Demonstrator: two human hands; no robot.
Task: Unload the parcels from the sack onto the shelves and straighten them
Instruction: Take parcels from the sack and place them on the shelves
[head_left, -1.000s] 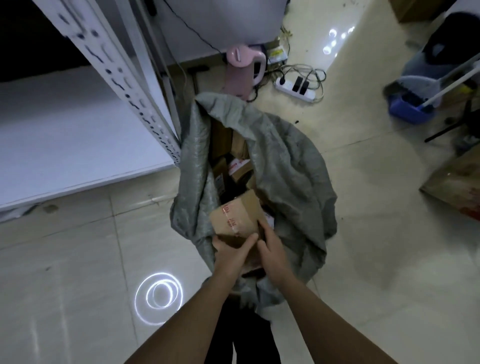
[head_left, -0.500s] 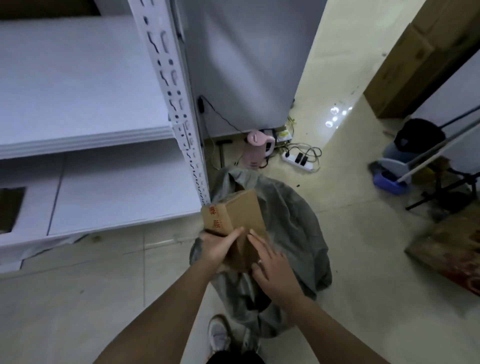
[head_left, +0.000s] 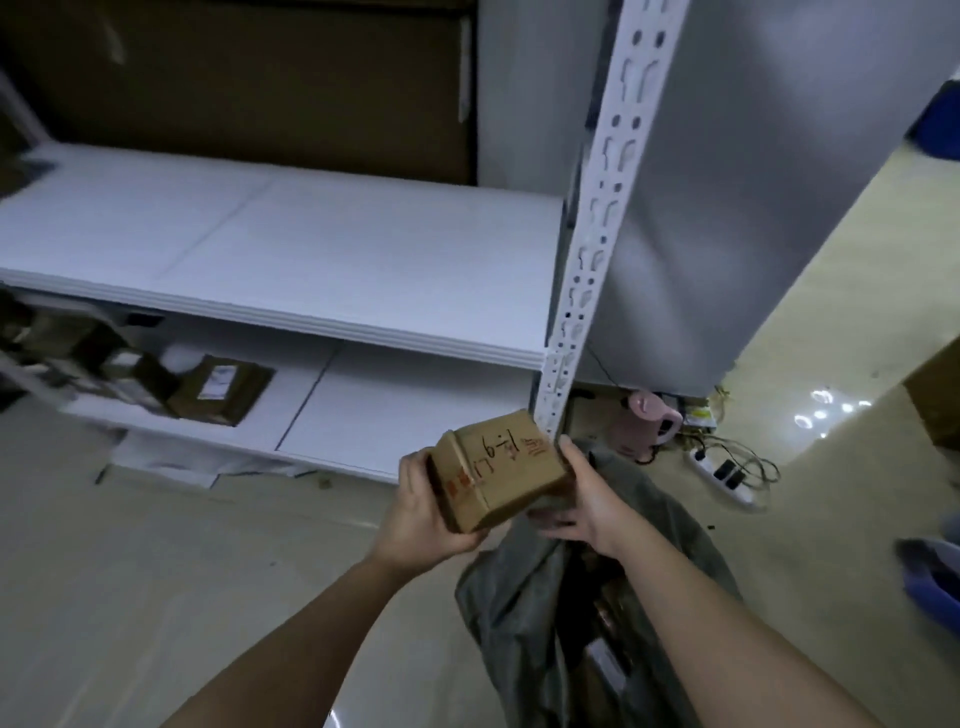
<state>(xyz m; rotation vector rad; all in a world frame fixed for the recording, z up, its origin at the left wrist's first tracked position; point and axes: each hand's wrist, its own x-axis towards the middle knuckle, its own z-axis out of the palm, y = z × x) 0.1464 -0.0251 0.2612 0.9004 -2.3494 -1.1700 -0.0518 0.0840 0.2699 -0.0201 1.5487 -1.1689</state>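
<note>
Box in transit is the step in hand: a small cardboard parcel with handwriting on its top face is clear of the sack and on its way to the shelves. Both hands are clamped on it, the left hand wrapped round its near left end and the right hand gripping the right side with fingers curled beneath. The box is tilted, held in the air just in front of the white upright post, above the sack's open mouth. More parcels show dimly inside the sack, so unloading seems far from done.

Left of the post, the upper shelf lies bare across most of its width. The lower shelf below it carries a few parcels well to the left of the post, and they sit skewed.

The next move likely calls for swinging the box leftward past the post without clipping it, levelling it, and setting it flat on a shelf. Squaring it to the shelf edge would follow, and the skewed parcels probably need straightening too.
</note>
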